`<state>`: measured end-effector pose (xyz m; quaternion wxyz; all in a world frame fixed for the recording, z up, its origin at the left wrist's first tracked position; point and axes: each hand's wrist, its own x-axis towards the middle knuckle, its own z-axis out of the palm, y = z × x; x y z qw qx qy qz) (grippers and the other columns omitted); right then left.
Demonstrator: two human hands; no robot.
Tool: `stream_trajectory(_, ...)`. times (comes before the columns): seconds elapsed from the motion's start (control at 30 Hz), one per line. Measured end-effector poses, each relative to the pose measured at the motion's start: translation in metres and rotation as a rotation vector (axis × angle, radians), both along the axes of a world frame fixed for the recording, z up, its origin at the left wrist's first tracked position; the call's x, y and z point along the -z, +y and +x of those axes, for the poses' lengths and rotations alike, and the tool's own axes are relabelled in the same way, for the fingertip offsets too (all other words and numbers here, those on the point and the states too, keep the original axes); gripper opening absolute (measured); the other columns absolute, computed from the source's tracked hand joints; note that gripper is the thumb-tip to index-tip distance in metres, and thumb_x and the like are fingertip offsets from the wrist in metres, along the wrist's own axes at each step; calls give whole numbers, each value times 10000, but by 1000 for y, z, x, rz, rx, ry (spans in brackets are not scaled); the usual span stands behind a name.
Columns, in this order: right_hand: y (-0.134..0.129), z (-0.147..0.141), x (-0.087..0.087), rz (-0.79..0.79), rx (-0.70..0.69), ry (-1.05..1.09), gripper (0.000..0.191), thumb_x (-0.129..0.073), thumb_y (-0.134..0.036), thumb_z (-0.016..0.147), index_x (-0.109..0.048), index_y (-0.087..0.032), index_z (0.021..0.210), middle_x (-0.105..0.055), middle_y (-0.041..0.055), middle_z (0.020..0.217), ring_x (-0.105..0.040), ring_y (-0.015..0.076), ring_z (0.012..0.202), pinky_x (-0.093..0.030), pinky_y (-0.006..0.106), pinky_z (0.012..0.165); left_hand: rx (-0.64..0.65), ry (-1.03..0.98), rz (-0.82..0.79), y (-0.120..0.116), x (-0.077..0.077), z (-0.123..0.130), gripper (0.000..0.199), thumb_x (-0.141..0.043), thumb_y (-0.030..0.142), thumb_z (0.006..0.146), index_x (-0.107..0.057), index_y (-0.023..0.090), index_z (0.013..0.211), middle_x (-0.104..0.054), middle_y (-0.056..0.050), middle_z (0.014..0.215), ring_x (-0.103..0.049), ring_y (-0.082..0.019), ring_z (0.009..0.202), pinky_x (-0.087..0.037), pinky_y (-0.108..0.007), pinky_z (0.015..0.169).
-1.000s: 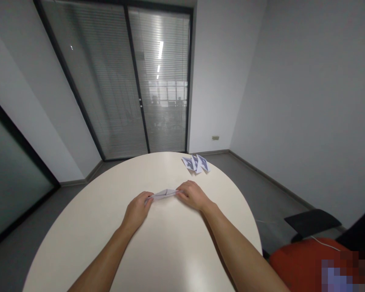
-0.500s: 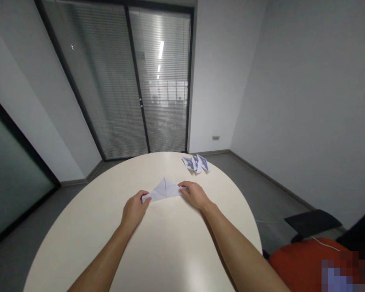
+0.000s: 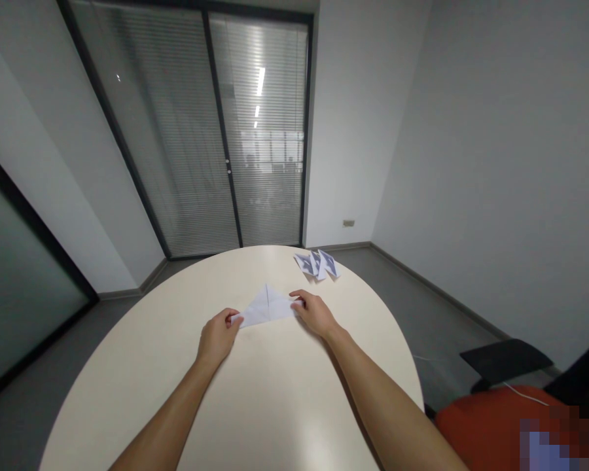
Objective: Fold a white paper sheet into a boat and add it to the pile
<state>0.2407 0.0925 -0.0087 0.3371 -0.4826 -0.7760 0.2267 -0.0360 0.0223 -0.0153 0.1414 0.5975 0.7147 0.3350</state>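
A white sheet of folded paper (image 3: 267, 309) lies before me on the round table, its peak pointing away and a flat strip along its near edge. A crease runs down its middle. My left hand (image 3: 219, 337) pinches the strip's left end between thumb and fingers. At the opposite end, my right hand (image 3: 315, 313) grips the paper the same way, covering that corner. Beyond the right hand rest several folded paper pieces (image 3: 317, 264) with dark printed patches, overlapping one another.
The cream round table (image 3: 142, 379) fills the lower middle. An orange chair (image 3: 481, 415) with a black armrest (image 3: 505, 358) stands at the right. Past the table's far edge is a glass partition with blinds (image 3: 265, 196), with a wall socket (image 3: 348, 223) to its right.
Both hands stay at the paper's two ends. The paper has shifted very slightly, and my right hand's fingers have moved a little on its corner.
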Motion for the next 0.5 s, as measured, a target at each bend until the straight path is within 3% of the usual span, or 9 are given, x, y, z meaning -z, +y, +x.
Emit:
stream_trajectory(0.27,2,0,0,-56,93,-15,310,-698,-283,843,-735,-190,1136,-718,42,844,-638,179,763,-419,267,710,-16,157,-1,-5,-4,4,184,-572,341,920,-716,230,952,-698,1,772,-657,-178,741,-400,-260,699)
stream_trajectory(0.5,1,-1,1,-49,78,-38,272,-654,-250,848,-758,-182,1089,-728,41,841,-628,164,731,-399,256,675,12,215,12,-7,-4,4,170,-573,312,926,-720,234,957,-730,-9,817,-674,-180,769,-416,-263,728)
